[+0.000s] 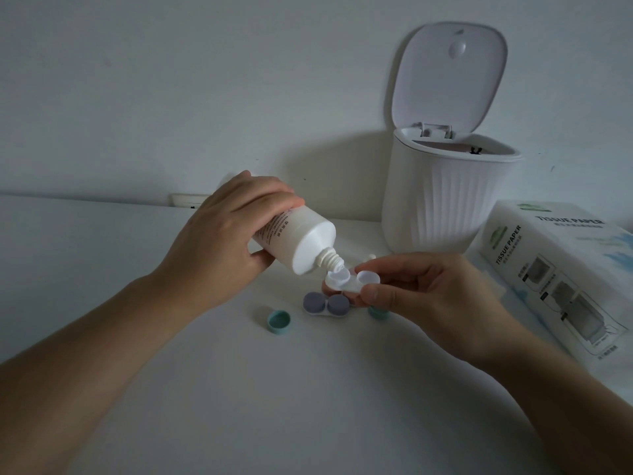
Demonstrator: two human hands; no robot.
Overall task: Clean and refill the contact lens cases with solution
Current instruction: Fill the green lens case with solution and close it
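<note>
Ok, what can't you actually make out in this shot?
Head view only:
- Whether solution is flowing: nozzle of the bottle is too small, blurred.
- Liquid level in the open lens case: unreadable.
- Second teal cap: mostly behind the right hand.
- Bottle base: covered by the left hand.
- Tissue box: cut off by the right edge.

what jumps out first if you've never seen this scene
The two hands at centre: the left hand tips a white bottle nozzle-down over an open lens case pinched by the right hand. Behind them on the right stands a white bin with its lid up, beside a tissue box. A capped grey case and a teal cap lie on the table below.
</note>
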